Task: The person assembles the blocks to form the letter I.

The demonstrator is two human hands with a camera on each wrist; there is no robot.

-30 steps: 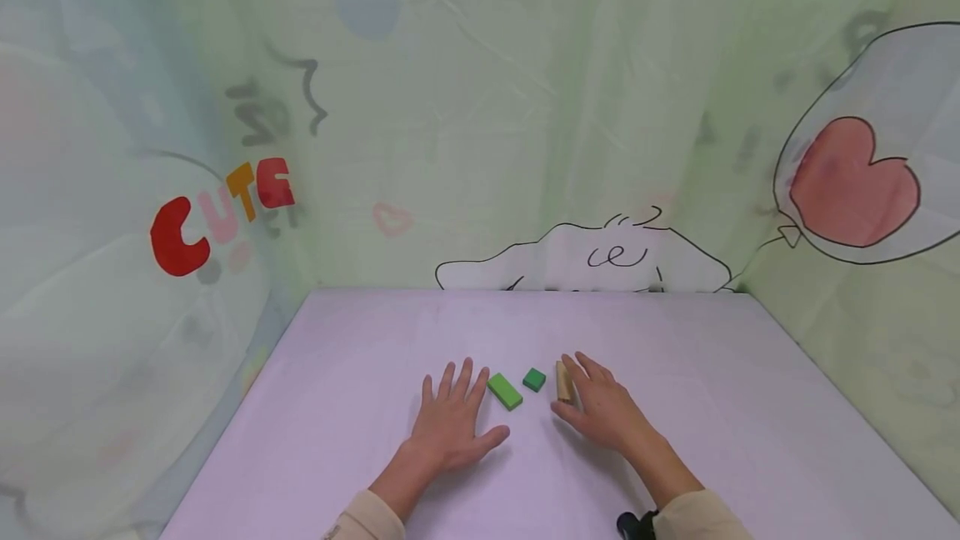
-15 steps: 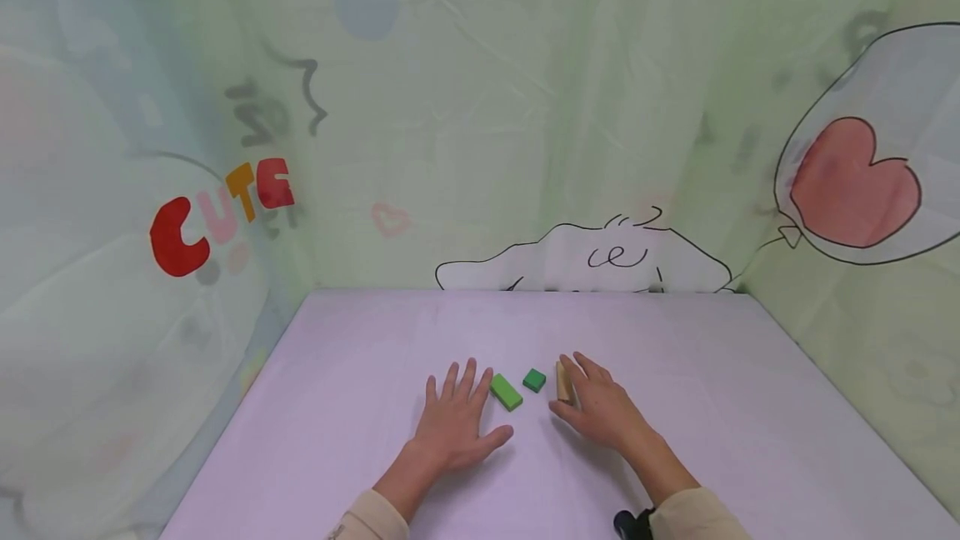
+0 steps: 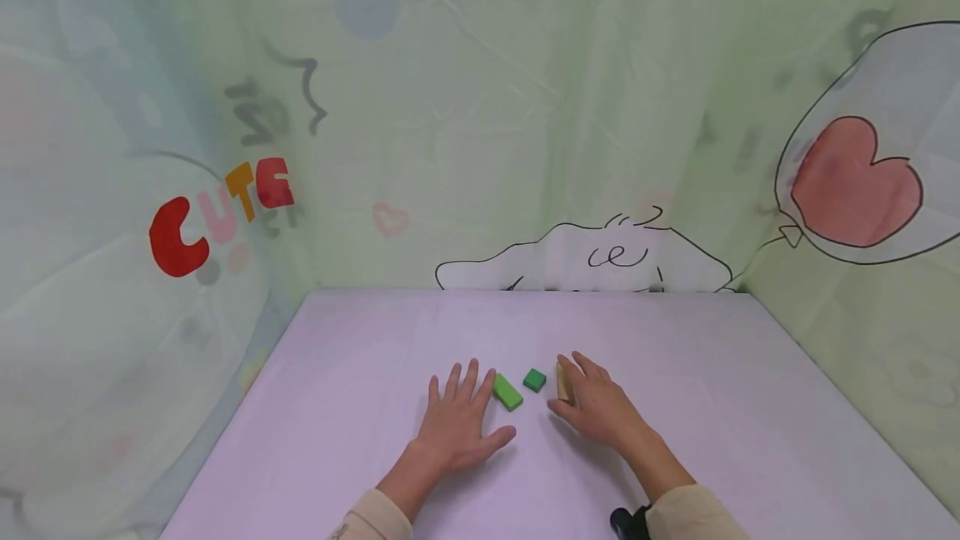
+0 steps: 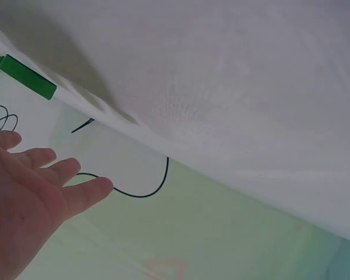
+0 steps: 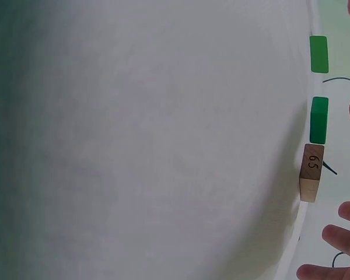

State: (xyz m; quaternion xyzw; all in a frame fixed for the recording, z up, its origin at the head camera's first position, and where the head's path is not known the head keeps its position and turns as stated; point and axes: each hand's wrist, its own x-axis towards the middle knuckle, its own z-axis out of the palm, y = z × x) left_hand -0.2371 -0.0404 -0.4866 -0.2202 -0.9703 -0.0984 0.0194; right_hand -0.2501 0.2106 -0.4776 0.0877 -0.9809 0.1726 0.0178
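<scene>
My left hand (image 3: 459, 425) hovers palm down with its fingers spread. Its index fingertip overlaps the edge of a light green rectangular block (image 3: 507, 392) in the head view. A smaller dark green block (image 3: 535, 380) lies between the two hands. On the right, my right hand (image 3: 603, 408) is over a bare wooden block (image 3: 564, 385) and partly hides it. In the right wrist view this wooden block (image 5: 312, 163) bears a black "65", and the fingertips (image 5: 338, 236) show apart from it. Both hands hold nothing.
A pale lilac table (image 3: 360, 332) lies under the blocks. Printed curtains (image 3: 480, 148) hang behind it and along both sides. A black strap with a round black piece (image 3: 630, 523) sits at the right wrist by the sleeve.
My left hand has drifted slightly right, so its index finger overlaps more of the light green block. The right hand has barely shifted, and the blocks have stayed in place.
</scene>
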